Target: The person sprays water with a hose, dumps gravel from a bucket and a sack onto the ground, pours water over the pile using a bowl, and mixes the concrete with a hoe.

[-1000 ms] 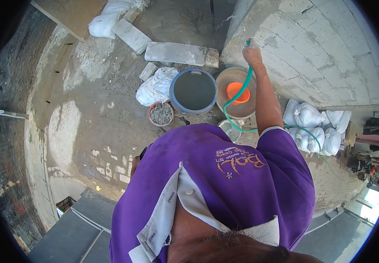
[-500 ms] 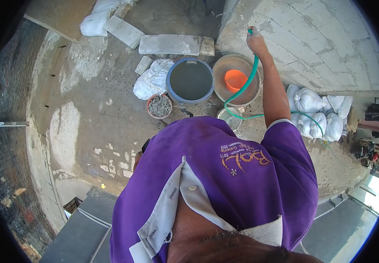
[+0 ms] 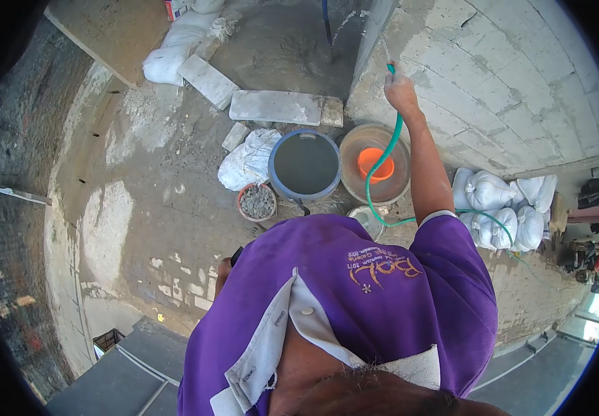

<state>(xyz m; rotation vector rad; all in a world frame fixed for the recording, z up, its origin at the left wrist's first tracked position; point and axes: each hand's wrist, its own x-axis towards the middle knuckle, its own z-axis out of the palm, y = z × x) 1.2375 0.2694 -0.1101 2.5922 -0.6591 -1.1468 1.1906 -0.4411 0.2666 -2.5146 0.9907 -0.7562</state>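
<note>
With my arm stretched forward, my right hand (image 3: 400, 91) is closed round the end of a green hose (image 3: 398, 128), close to the block wall. Water sprays from the hose end toward the upper part of the view. The hose hangs over a round tub (image 3: 352, 177) holding an orange bucket (image 3: 375, 165), then runs back past my arm. My left hand is hidden behind my body; only part of the left forearm with a dark band shows at the left. Beside the tub stands a blue-rimmed barrel (image 3: 305, 163) of murky water.
A small bucket of grey rubble (image 3: 257, 202) and a white sack (image 3: 249, 159) stand left of the barrel. Pale blocks (image 3: 276, 106) lie beyond it. The block wall (image 3: 479, 83) rises at the right, with filled white sacks (image 3: 490, 189) near its foot.
My right hand, still on the hose, dipped slightly and shifted left in the view since half a second ago. The whole scene moved lower as the camera tilted. Water spray shows more clearly.
</note>
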